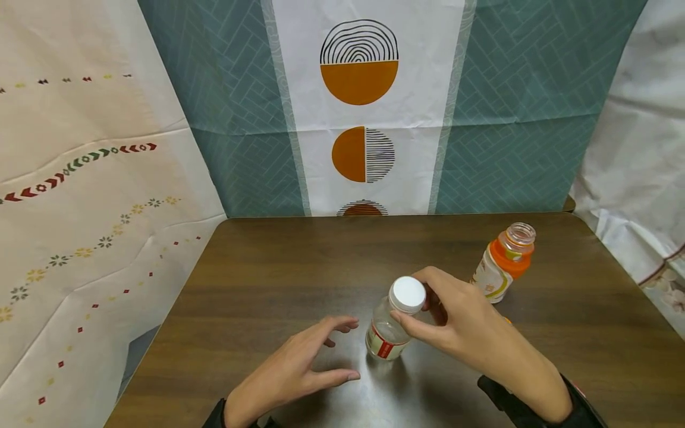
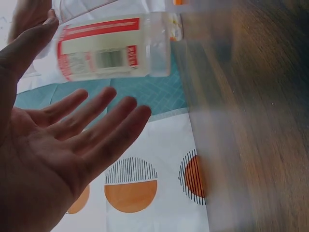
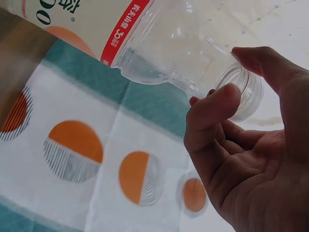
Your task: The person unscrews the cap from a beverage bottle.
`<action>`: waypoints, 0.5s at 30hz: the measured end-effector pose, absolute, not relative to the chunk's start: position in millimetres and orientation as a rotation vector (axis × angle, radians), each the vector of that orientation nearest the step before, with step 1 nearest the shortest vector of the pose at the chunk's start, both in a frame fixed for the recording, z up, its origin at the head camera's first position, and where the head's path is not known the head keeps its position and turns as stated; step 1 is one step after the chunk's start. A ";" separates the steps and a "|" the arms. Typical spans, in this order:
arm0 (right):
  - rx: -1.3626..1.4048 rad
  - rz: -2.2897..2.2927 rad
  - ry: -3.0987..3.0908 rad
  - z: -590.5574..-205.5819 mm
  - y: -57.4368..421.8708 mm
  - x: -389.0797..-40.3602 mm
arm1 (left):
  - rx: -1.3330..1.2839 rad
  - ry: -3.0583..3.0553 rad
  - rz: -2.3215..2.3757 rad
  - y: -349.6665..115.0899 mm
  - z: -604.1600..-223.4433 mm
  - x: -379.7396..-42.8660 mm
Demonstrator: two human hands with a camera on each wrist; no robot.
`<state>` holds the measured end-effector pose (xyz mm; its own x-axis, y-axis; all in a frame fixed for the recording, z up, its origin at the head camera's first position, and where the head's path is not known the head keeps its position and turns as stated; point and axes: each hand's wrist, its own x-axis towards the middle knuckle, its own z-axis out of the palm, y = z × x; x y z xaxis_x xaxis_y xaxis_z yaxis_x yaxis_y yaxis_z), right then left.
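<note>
A clear bottle [image 1: 386, 324] with a white cap and a red-and-cream label leans slightly over the table in the head view. My right hand [image 1: 455, 312] pinches it at the top, thumb on one side and fingers on the other. In the right wrist view the thumb and index finger of that hand [image 3: 256, 130] grip around the bottle's neck end. To the bottle's left, my left hand [image 1: 294, 362] has its fingers extended and thumb apart, holding nothing. The left wrist view shows its palm [image 2: 53, 150] facing the bottle's label [image 2: 101, 50].
An orange bottle [image 1: 505, 261] with a white label and an uncapped clear neck stands behind my right hand. A small orange piece [image 1: 507, 320] peeks out past the right wrist. The brown wooden table [image 1: 299, 261] ends at a patterned teal-and-white cloth [image 1: 241, 119].
</note>
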<state>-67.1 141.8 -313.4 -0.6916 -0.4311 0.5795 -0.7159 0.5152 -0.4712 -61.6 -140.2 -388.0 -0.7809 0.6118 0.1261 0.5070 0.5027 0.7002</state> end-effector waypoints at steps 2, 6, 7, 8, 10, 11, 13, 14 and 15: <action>0.959 1.017 -2.366 -310.4 136.6 -63.5 | 0.959 2.631 1.120 -139.4 -387.7 -61.0; 0.985 1.064 -2.369 -304.8 127.6 -56.7 | 0.922 2.668 1.097 -137.3 -387.0 -58.8; 1.001 1.079 -2.364 -303.9 125.7 -55.3 | 0.921 2.667 1.103 -136.6 -386.9 -58.5; 1.016 1.096 -2.363 -302.9 123.9 -54.0 | 0.927 2.671 1.102 -135.9 -386.8 -58.1; 1.052 1.125 -2.352 -301.9 120.3 -51.8 | 0.935 2.652 1.128 -134.5 -386.4 -57.1; 1.069 1.139 -2.346 -301.7 118.6 -51.0 | 0.941 2.637 1.144 -133.9 -386.2 -56.8; 1.105 1.163 -2.323 -302.3 115.5 -49.8 | 0.955 2.616 1.172 -133.1 -385.8 -56.2; 1.117 1.169 -2.318 -302.6 114.1 -49.3 | 0.969 2.604 1.193 -132.8 -385.6 -55.9; 1.131 1.175 -2.308 -303.1 113.0 -49.0 | 0.994 2.595 1.216 -132.7 -385.6 -55.8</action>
